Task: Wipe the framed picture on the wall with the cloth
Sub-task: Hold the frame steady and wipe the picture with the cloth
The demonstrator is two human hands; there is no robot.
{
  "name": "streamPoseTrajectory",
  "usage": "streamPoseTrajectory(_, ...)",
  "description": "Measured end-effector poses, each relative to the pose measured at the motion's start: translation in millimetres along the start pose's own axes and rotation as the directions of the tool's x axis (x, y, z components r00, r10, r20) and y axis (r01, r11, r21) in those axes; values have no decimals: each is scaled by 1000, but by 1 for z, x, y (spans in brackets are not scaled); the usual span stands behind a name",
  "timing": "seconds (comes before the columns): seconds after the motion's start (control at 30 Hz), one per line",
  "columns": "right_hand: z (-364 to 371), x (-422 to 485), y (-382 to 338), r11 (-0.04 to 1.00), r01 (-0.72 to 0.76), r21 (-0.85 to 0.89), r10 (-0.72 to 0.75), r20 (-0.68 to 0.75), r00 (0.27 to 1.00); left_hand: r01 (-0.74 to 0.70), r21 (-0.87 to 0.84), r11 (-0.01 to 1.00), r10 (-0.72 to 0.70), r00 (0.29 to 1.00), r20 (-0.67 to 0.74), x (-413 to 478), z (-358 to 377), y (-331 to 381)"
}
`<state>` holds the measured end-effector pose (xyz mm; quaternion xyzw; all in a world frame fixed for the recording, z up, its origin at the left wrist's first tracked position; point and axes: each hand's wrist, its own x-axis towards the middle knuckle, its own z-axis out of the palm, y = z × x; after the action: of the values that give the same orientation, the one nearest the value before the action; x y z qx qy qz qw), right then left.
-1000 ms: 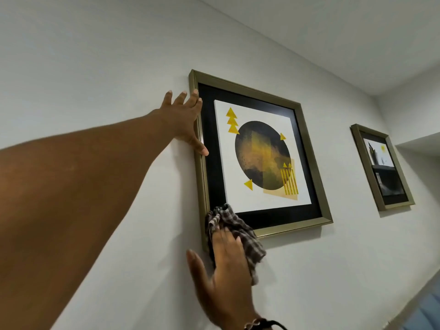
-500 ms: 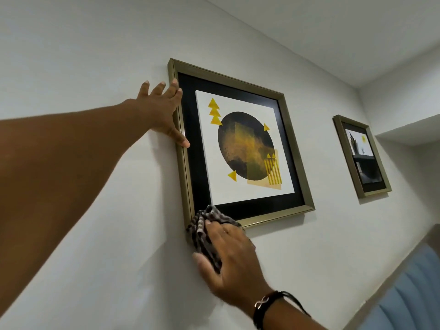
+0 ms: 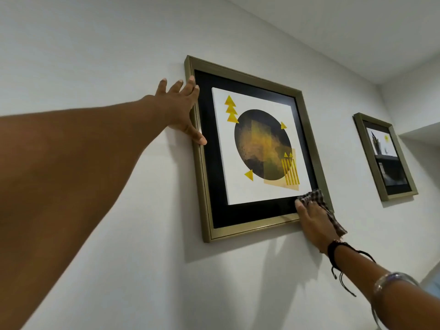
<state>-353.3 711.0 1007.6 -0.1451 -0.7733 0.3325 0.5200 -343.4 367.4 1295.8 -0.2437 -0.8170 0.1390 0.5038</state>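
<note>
The framed picture (image 3: 240,228) hangs on the white wall, a gold frame around a black mat and a white print with a dark circle and yellow triangles. My left hand (image 3: 179,110) rests flat against the frame's upper left side, fingers spread, thumb on the black mat. My right hand (image 3: 314,222) presses a checked cloth (image 3: 314,197) on the frame's lower right corner. The cloth hangs down past the frame beside my hand.
A second, smaller framed picture (image 3: 364,148) hangs further right on the same wall. The wall meets a side wall with a ledge (image 3: 421,134) at the far right. The ceiling (image 3: 345,32) slopes across the top right.
My right hand has slid the cloth along the bottom of the frame from the lower left corner to the lower right corner. My left hand has stayed on the frame's upper left side.
</note>
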Motion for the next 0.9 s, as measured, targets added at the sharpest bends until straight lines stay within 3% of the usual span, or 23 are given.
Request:
streamPoseTrajectory(0.1,1,19,-21,974,-184,132,188,-17,982,12,25,1000,-12,1000,4,-1,-1,1)
streamPoseTrajectory(0.2,5,7,-40,970,-214,119,221,-45,974,16,24,1000,-16,1000,2,-2,-3,4)
streamPoseTrajectory(0.33,22,-66,-78,971,65,230,-19,-195,981,25,42,999,-25,1000,-14,-5,-2,5)
streamPoseTrajectory(0.43,58,-120,-111,945,276,176,-259,-117,959,22,61,998,-21,999,-26,-9,-4,6)
streamPoseTrajectory(0.6,80,-140,-136,955,295,-22,-296,-28,955,-3,97,995,4,1000,-12,-10,-6,6)
streamPoseTrajectory(0.7,70,-147,-149,888,436,-149,-422,116,899,-32,70,997,32,999,-10,-8,-3,-1)
streamPoseTrajectory(0.77,64,-150,-160,861,485,-154,-467,139,873,-49,50,998,50,999,-12,-6,-1,-4)
streamPoseTrajectory(0.9,65,-131,-162,825,562,58,-564,90,820,-64,9,998,64,998,9,-1,-2,-9)
